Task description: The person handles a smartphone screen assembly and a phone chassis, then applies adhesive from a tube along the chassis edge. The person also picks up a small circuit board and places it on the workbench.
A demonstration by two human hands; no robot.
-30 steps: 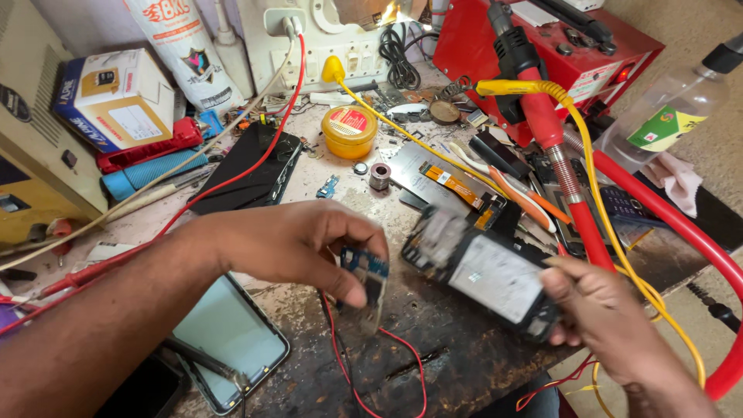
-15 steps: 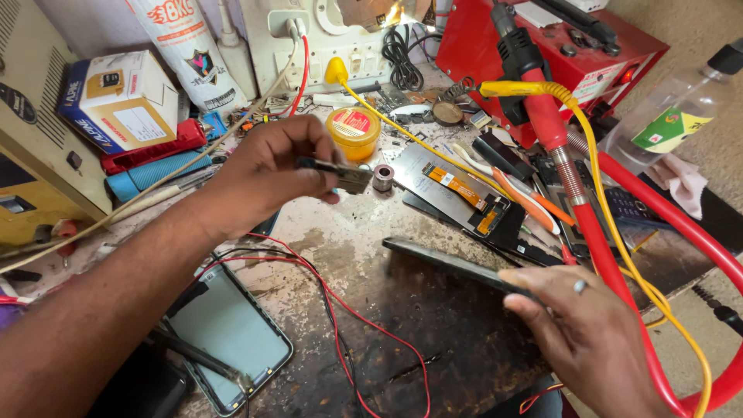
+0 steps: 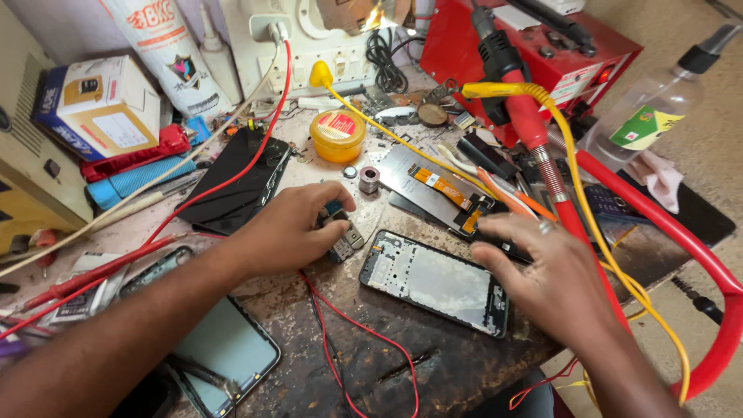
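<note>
The left hand (image 3: 290, 224) is closed around a small circuit board part (image 3: 343, 238), pinching it between the thumb and the curled fingers, and it rests on the worn workbench (image 3: 309, 348). This small part lies near the middle of the bench, just left of an opened phone frame (image 3: 435, 281). The frame lies flat with its bare inside turned up. The right hand (image 3: 546, 279) is over the right end of this frame with the fingers spread and a little bent; I cannot tell if it touches the frame. A thin red wire (image 3: 364, 333) runs from under the left hand toward the near edge. Far from the left hand there is a black phone screen (image 3: 236, 186), and a yellow round tin (image 3: 337, 135) stands behind. A phone with a pale screen (image 3: 224, 348) lies near the left forearm.
</note>
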